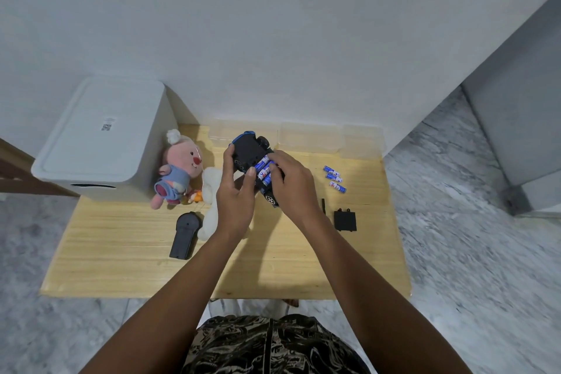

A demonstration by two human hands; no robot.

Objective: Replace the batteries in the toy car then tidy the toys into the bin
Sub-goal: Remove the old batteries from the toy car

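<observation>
Your patterned shorts (273,346) sit at the bottom edge, both arms reaching out over the wooden surface (121,252). Your left hand (235,194) grips the upside-down toy car (252,150), thumb by the open battery bay. Your right hand (293,188) has its fingers curled onto the blue batteries (263,171) seated in it. Three loose batteries (334,178) lie to the right, battery cover (345,221) nearer you. The closed white bin (103,140) stands far left beside the pink plush (179,167).
</observation>
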